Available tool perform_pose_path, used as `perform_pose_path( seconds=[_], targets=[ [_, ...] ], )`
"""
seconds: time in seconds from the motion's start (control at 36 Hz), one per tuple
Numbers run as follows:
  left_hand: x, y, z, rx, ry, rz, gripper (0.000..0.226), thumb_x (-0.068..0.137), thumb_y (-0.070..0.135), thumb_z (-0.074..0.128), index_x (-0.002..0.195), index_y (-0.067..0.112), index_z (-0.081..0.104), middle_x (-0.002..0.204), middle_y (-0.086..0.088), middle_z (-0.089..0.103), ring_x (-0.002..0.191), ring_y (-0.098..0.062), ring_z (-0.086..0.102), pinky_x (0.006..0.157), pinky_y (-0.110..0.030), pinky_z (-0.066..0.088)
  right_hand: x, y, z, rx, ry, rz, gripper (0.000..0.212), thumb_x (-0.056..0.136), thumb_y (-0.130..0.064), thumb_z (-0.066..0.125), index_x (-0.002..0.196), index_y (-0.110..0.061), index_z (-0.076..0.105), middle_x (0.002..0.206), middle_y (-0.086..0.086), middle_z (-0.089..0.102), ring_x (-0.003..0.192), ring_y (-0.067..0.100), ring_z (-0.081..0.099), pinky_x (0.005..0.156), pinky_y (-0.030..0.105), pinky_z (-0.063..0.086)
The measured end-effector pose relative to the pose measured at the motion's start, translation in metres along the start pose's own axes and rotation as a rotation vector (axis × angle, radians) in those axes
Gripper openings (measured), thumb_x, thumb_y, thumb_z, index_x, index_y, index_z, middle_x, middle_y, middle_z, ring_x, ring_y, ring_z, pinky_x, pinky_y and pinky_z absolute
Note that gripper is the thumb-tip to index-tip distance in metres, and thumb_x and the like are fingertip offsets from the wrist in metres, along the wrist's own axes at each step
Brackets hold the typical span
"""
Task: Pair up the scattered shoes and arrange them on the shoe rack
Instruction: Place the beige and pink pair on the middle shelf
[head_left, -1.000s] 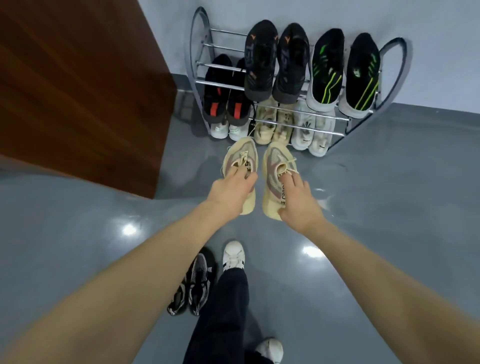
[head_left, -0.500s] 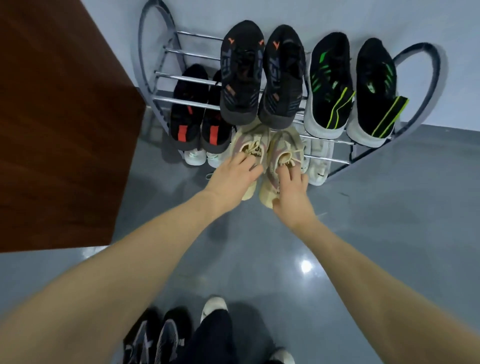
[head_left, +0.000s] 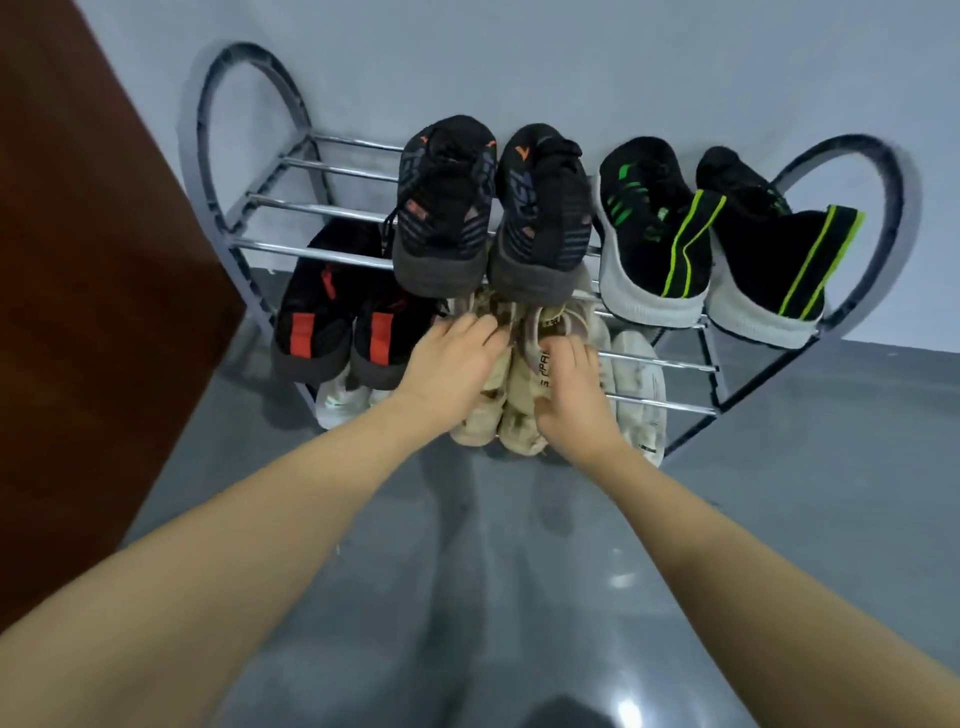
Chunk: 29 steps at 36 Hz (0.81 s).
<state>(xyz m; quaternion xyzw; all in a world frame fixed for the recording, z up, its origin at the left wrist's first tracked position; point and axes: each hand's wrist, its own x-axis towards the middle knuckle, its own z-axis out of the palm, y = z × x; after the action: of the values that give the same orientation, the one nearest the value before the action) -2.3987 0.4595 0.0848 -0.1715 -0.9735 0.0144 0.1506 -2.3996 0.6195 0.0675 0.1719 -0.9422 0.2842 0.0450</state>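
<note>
A chrome shoe rack (head_left: 332, 208) stands against the grey wall. My left hand (head_left: 447, 364) holds the left beige sneaker (head_left: 493, 374) and my right hand (head_left: 574, 395) holds the right beige sneaker (head_left: 530, 374). Both shoes lie toe-first on the rack's middle tier, under the black-and-orange pair (head_left: 493, 218) on the top tier. Beside that pair sits a black-and-green pair (head_left: 711, 244). A black-and-red pair (head_left: 343, 322) fills the middle tier's left side. On the lowest tier I see white shoes (head_left: 639, 400), a beige pair (head_left: 498, 431) and a white toe (head_left: 335, 405) at the left.
A dark brown wooden panel (head_left: 93, 291) rises close on the left of the rack. Glossy grey floor (head_left: 519, 571) stretches between me and the rack. The top tier's left end shows bare bars (head_left: 322, 176).
Both hands have carried the beige sneakers forward from above the floor into the rack's middle tier. I have moved closer, and the shoes near my feet have left the view.
</note>
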Motion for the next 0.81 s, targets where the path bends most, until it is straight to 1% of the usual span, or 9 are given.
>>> perform_pose_path(
  seconds=[0.06,0.14,0.19,0.25,0.33,0.42,0.56,0.72,0.81],
  targets=[
    [0.005,0.006,0.002,-0.017,-0.024,-0.004,0.057,0.055,0.007,0.078,0.110,0.009,0.065,0.105,-0.006,0.063,0.098,-0.025,0.062,0.074,-0.030,0.051,0.006,0.007,0.005,0.007,-0.010,0.004,0.047,0.067,0.014,0.050,0.112,0.001,0.045,0.114,0.015,0.044,0.108,0.029,0.037,0.088,0.033,0.034],
    [0.009,0.015,0.012,-0.027,-0.227,-0.094,0.042,0.092,0.008,0.043,0.135,0.012,0.043,0.138,-0.006,0.043,0.131,-0.024,0.037,0.099,-0.035,0.036,0.008,0.015,0.011,0.003,0.006,0.016,0.050,0.070,0.012,0.052,0.117,-0.002,0.043,0.121,0.016,0.042,0.116,0.032,0.035,0.091,0.030,0.029],
    [0.006,0.015,0.019,-0.023,-0.291,-0.156,0.041,0.095,0.012,0.041,0.136,0.015,0.041,0.140,-0.006,0.039,0.133,-0.025,0.032,0.108,-0.041,0.028,0.006,0.018,0.015,-0.044,0.003,0.027,0.056,0.073,0.010,0.052,0.125,-0.007,0.041,0.130,0.015,0.037,0.123,0.034,0.032,0.094,0.034,0.032],
    [0.003,0.011,0.025,-0.041,-0.379,-0.190,0.058,0.089,0.016,0.055,0.142,0.018,0.032,0.145,-0.004,0.032,0.136,-0.028,0.026,0.113,-0.049,0.020,0.006,0.017,0.017,-0.094,-0.017,0.077,0.062,0.077,0.005,0.052,0.134,-0.015,0.037,0.140,0.013,0.029,0.129,0.036,0.028,0.097,0.042,0.037],
    [-0.003,0.010,0.027,-0.045,-0.430,-0.208,0.082,0.080,0.020,0.066,0.147,0.021,0.018,0.149,-0.001,0.022,0.136,-0.036,0.022,0.111,-0.049,0.025,0.011,0.017,0.018,-0.165,-0.106,0.168,0.073,0.078,-0.010,0.060,0.141,-0.028,0.026,0.148,0.013,0.018,0.132,0.041,0.024,0.109,0.054,0.026],
    [0.000,0.014,0.032,-0.084,-0.424,-0.246,0.078,0.085,0.008,0.059,0.148,0.021,0.015,0.152,0.000,0.016,0.133,-0.041,0.024,0.101,-0.045,0.039,0.018,0.021,0.019,-0.089,-0.171,0.198,0.081,0.075,-0.010,0.063,0.142,-0.024,0.021,0.151,0.014,0.011,0.139,0.041,0.013,0.113,0.048,0.023],
    [-0.002,0.016,0.039,-0.110,-0.373,-0.310,0.065,0.092,0.005,0.049,0.147,0.022,0.019,0.152,0.000,0.016,0.138,-0.043,0.017,0.087,-0.046,0.052,0.015,0.025,0.024,-0.105,-0.174,0.109,0.058,0.077,-0.002,0.058,0.128,-0.009,0.031,0.135,0.017,0.040,0.138,0.039,0.021,0.100,0.042,0.037],
    [-0.007,0.019,0.035,-0.057,-0.242,-0.322,0.066,0.091,0.005,0.048,0.147,0.023,0.019,0.149,-0.003,0.022,0.125,-0.038,0.036,0.074,-0.037,0.051,0.012,0.023,0.023,-0.045,-0.102,0.071,0.046,0.076,0.007,0.052,0.118,-0.003,0.037,0.123,0.021,0.047,0.133,0.041,0.027,0.086,0.041,0.042],
    [0.002,0.025,0.036,-0.043,-0.226,-0.321,0.065,0.091,0.004,0.046,0.148,0.020,0.018,0.151,-0.002,0.018,0.123,-0.039,0.036,0.076,-0.038,0.051,0.017,0.023,0.025,-0.070,-0.101,0.056,0.049,0.077,0.007,0.051,0.122,-0.008,0.038,0.128,0.015,0.047,0.135,0.037,0.029,0.098,0.043,0.038]
  ],
)
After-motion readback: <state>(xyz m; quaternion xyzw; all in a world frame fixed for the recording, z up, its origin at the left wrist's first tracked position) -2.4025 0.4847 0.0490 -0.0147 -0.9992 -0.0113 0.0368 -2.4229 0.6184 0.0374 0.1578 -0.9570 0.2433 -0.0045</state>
